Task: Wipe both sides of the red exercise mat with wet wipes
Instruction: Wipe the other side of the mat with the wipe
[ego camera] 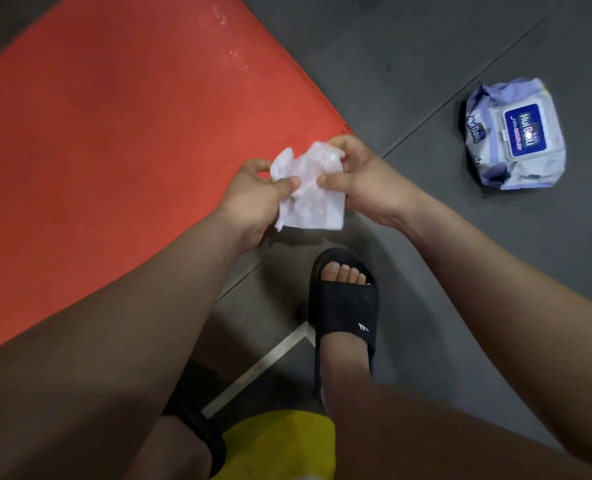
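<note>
The red exercise mat (pixel 114 140) lies flat on the dark floor and fills the left half of the view. Wet streaks glisten near its far edge. A crumpled white wet wipe (pixel 310 192) hangs above the mat's near right corner. My left hand (pixel 256 199) pinches its left side between thumb and fingers. My right hand (pixel 360 178) pinches its right side. A pale purple pack of wet wipes (pixel 514 133) lies on the floor to the right, lid shut.
The floor is dark grey tile (pixel 426 64) with seams and a white line (pixel 270 362). My right foot in a black slide sandal (pixel 345 306) stands just below the hands. Yellow shorts (pixel 280 445) show at the bottom edge.
</note>
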Tool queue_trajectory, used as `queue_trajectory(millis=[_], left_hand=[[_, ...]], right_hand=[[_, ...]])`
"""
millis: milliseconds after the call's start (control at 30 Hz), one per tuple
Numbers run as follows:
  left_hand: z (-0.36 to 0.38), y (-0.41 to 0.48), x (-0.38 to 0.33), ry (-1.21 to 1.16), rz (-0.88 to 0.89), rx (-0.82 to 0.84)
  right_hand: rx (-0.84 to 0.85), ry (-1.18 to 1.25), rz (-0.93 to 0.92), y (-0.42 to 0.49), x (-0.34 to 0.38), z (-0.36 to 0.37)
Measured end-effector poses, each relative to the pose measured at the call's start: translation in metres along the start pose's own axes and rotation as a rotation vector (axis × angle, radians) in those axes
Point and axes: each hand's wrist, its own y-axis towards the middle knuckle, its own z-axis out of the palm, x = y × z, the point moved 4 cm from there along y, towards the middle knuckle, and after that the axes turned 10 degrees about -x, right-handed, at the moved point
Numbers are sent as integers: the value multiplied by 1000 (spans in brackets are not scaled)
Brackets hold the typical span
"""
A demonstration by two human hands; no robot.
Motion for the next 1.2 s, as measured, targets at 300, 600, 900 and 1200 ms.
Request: queue_trajectory(millis=[300,600,900,1200], left_hand=[[-15,3,-3,35,197,-7],[-20,11,-5,112,266,-59],[-24,16,4,729,410,-47],[-15,16,13,443,329,-4]], right_hand=[[-199,-133,-66,2,0,-17],[1,-138,-88,-4,2,-11],[-135,-586,-116,-2,0,-9],[-241,-523,-325,-9,-4,15]])
